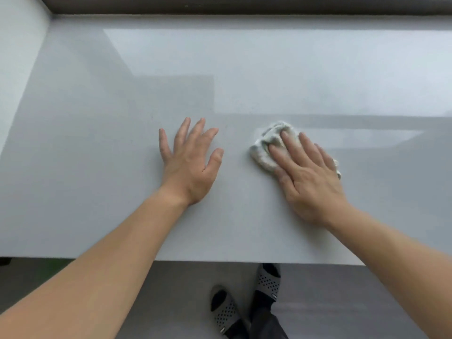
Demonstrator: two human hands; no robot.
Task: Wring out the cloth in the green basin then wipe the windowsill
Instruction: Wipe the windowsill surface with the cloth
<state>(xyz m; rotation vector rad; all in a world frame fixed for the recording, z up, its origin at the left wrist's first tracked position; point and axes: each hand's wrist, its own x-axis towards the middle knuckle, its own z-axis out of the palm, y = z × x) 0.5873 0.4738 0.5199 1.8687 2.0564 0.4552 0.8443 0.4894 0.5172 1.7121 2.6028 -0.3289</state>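
The left hand (189, 165) lies flat near the middle of the frame, palm down, fingers spread wide and thumb angled out to the right, holding nothing and resting directly on the windowsill (110, 155). Just to its right, with a clear gap of bare sill between them, the right hand (308, 174) presses down on a bunched white cloth (265, 145). Its fingers are straight and laid side by side over the top of the cloth, not curled round it, and the thumb runs along the cloth's near edge. The cloth is crumpled into a small wad that sticks out ahead and to the left of the fingertips, and a little of it shows past the outer edge of the hand. It sits on the sill right of centre. Both bare forearms reach in from the bottom corners of the frame. The sill is a broad, smooth, pale grey slab with a soft sheen, and a lighter band on it stretches from the cloth toward the right edge of the frame. Along the top runs a dark window frame (244, 6), and a pale wall (17, 57) closes the upper left. Below the sill's front edge, at bottom centre, two grey perforated slippers (267, 282) stand on a grey floor (342, 302).
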